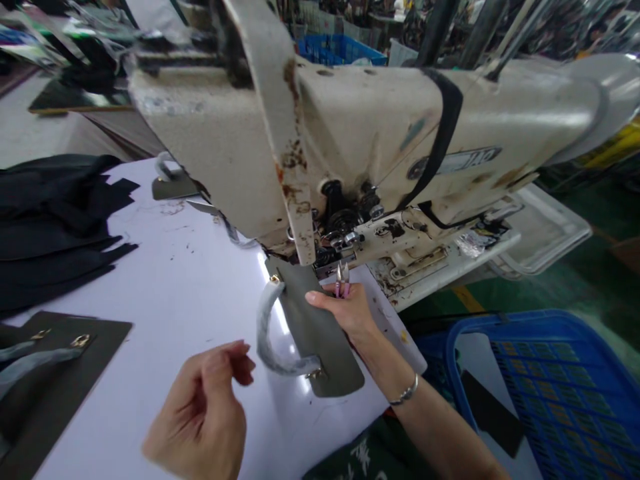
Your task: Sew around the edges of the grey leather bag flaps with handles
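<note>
My right hand (353,310) lies at the right edge of an olive-grey bag panel (323,333), thumb on top of it. Small thread snips (343,279) with pink handles stick up from its fingers. The panel's upper end sits beneath the sewing machine's head (215,147), near the presser area, which is partly hidden. A curved handle (267,340) in clear wrapping is joined to the panel by gold fittings. To the left of this handle, my left hand (205,407) hovers apart from it with fingers curled in; whatever they may pinch is hidden.
Another panel with wrapped handles (95,357) lies at the left, below a pile of black pieces (50,227). A similar small panel (175,187) and a pointed blade (203,207) are behind the machine head. At the right stands a blue basket (575,380) holding flat pieces.
</note>
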The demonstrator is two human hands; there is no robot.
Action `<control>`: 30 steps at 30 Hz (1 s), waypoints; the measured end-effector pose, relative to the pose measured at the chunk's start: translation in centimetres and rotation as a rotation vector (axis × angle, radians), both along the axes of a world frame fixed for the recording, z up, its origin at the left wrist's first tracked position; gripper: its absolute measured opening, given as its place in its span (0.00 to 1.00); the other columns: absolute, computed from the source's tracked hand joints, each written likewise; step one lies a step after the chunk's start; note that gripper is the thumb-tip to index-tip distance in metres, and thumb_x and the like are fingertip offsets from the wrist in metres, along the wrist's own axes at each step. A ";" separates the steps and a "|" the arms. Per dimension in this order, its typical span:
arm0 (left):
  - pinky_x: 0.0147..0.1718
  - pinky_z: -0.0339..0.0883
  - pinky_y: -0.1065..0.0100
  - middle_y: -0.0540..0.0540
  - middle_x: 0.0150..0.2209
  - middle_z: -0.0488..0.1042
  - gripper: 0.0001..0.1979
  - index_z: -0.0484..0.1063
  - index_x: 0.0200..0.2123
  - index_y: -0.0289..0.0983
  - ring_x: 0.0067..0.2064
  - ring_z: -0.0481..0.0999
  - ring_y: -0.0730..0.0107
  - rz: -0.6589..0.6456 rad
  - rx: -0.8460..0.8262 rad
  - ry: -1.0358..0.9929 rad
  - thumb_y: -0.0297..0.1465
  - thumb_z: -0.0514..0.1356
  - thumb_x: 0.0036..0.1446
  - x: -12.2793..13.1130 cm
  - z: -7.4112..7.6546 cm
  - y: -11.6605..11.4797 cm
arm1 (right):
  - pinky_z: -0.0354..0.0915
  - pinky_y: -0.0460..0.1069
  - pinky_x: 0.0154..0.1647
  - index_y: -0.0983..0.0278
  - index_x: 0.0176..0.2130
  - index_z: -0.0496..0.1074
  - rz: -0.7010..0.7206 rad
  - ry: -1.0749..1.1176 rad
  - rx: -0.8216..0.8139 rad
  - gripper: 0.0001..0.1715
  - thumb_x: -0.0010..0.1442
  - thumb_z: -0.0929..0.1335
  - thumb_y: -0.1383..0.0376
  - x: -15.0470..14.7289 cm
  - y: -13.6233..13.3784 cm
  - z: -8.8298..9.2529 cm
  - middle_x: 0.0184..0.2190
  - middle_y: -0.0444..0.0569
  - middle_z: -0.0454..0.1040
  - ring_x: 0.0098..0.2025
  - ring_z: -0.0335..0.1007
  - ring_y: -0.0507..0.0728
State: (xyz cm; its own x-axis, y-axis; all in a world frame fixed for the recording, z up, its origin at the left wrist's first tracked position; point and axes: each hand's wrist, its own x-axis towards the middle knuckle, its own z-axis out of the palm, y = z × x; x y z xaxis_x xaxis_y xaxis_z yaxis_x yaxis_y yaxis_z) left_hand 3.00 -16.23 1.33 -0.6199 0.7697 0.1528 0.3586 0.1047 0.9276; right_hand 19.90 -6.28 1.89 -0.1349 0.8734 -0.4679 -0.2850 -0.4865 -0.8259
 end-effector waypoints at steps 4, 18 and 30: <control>0.37 0.76 0.65 0.39 0.47 0.81 0.36 0.73 0.60 0.36 0.40 0.82 0.57 -0.378 -0.250 -0.402 0.50 0.69 0.53 1.2 -3.9 2.0 | 0.63 0.46 0.22 0.66 0.27 0.80 -0.010 -0.012 0.049 0.22 0.43 0.80 0.51 -0.3 -0.3 -1.1 0.21 0.47 0.76 0.22 0.68 0.52; 0.31 0.81 0.62 0.36 0.39 0.83 0.32 0.75 0.50 0.33 0.35 0.84 0.51 -0.356 -0.320 -0.779 0.46 0.74 0.48 3.6 -6.2 5.0 | 0.69 0.48 0.32 0.62 0.33 0.85 0.006 -0.311 0.283 0.15 0.52 0.78 0.53 1.2 -0.3 -3.0 0.31 0.48 0.83 0.32 0.77 0.57; 0.33 0.83 0.54 0.36 0.38 0.83 0.29 0.78 0.49 0.34 0.40 0.84 0.42 -0.173 -0.404 -0.986 0.46 0.73 0.49 5.7 -1.3 6.9 | 0.58 0.46 0.25 0.66 0.24 0.81 0.131 -0.356 0.350 0.13 0.52 0.76 0.59 3.3 0.8 -1.4 0.19 0.44 0.72 0.22 0.64 0.51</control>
State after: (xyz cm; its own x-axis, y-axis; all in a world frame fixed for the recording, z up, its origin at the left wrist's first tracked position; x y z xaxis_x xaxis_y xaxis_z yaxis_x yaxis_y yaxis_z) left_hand 8.73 -9.35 -0.02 -0.2086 0.7403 -0.6391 -0.4880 0.4875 0.7240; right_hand 23.20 -5.47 0.52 -0.1395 0.9722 -0.1879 0.0882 -0.1768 -0.9803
